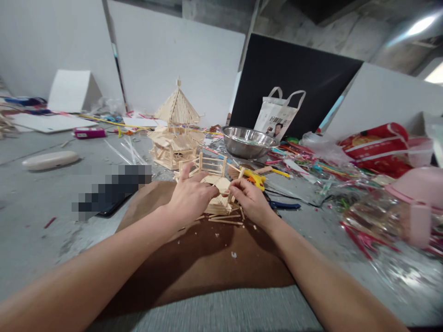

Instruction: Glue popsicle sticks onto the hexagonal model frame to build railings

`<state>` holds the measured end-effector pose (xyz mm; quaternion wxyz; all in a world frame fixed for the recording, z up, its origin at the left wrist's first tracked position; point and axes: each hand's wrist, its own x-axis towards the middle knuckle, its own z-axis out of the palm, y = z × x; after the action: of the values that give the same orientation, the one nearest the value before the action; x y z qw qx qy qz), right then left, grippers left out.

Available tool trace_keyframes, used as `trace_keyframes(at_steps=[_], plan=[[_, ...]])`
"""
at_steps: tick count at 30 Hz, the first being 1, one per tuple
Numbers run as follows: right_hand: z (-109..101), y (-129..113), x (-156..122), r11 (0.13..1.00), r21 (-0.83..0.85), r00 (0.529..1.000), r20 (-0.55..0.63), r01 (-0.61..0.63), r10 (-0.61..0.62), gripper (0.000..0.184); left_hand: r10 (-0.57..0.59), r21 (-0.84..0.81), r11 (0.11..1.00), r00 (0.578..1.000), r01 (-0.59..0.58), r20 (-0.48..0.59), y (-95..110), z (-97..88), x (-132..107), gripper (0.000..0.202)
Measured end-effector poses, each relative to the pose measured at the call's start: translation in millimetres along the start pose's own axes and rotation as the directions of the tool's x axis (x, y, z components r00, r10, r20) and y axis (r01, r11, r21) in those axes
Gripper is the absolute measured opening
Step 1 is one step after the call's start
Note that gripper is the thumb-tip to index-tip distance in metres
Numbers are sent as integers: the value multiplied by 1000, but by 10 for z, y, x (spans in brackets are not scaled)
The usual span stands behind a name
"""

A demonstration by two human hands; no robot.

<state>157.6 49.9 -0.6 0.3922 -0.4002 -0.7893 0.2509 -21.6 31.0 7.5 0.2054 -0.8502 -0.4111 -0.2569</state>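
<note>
On the brown paper sheet (207,258), left hand (192,197) cups the small pale stick-built wooden model (221,186), fingers curled on it; right hand (252,202) pinches its edge. Beyond the sheet, round steel bowl (247,148), contents unclear

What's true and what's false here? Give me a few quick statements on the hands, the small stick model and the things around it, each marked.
1. Both the left hand and the right hand touch the small stick model, which sits on the brown sheet. True.
2. A steel bowl sits right of the stick pagoda. True.
3. The stick pagoda stands nearer the camera than the hands. False: it stands beyond them.
4. The left hand holds the yellow tool. False: the yellow tool lies on the table, just beyond the right hand.
5. A handled bag stands before the black board. True.
</note>
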Motion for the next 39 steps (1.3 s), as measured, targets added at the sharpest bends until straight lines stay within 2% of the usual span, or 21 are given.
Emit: trace_keyframes(at_steps=[7,22,25,27,29,31,33,36,39], plan=[[-4,-23,-2,999,-32,1000,-2,10,-10,13,-8,-27,1000,1000,8,12,0,-16,-8,22],[-6,29,-5,1000,29,1000,8,-1,1,12,-48,-58,997,998,50,38,-8,-57,3,14],[-2,33,-14,999,38,1000,3,-3,3,14,-18,-92,996,1000,18,4,-95,-130,24,17],[0,36,-19,999,34,1000,-1,-10,10,16,-41,-125,992,997,33,-68,-211,-210,41,21],[-7,32,-25,1000,11,1000,-11,-11,11,19,-143,-153,981,977,119,-157,-352,-313,49,22],[-23,15,-32,998,-55,999,-46,18,-20,20,-243,-193,959,953,208,-183,-483,-426,44,22],[-43,-20,-41,983,-169,991,-98,71,-89,21,-390,-213,912,904,352,-177,-571,-525,27,22],[-49,-102,-53,916,-355,964,-116,185,-240,22,-544,-222,826,836,518,-73,-597,-611,-9,23],[1,-208,-46,820,-488,928,-52,299,-369,20,-583,-188,783,805,592,110,-538,-601,-58,23]])
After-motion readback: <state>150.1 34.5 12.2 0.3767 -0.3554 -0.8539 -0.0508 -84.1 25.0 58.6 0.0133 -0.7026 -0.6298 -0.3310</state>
